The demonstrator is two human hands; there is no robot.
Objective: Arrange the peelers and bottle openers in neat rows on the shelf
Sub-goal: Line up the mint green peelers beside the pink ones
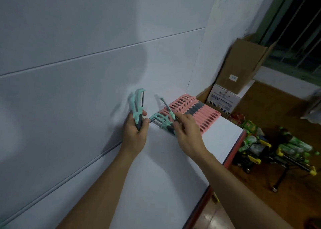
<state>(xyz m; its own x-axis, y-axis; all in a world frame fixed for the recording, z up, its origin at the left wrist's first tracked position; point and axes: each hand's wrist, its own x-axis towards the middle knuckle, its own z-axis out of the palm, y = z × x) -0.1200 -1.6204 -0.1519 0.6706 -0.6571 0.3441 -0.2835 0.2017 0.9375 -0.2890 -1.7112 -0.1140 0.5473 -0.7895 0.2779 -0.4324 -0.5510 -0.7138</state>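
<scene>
My left hand [136,133] grips a bunch of mint-green peelers [138,102] by their dark handles, heads pointing up against the wall panel. In my right hand [186,133] a single mint peeler [167,108] is pinched, its blade angled up to the left. Several more mint peelers [160,120] lie on the white shelf [165,176] between my hands. Behind them, a neat row of pink peelers with grey grips [192,109] runs along the shelf toward the far corner.
The shelf has a red front edge [232,152] on the right. Cardboard boxes [241,67] stack at the shelf's far end. On the wooden floor below right stands a wheeled rack with green packaged goods [278,149]. The white panelled wall [69,72] lies to the left.
</scene>
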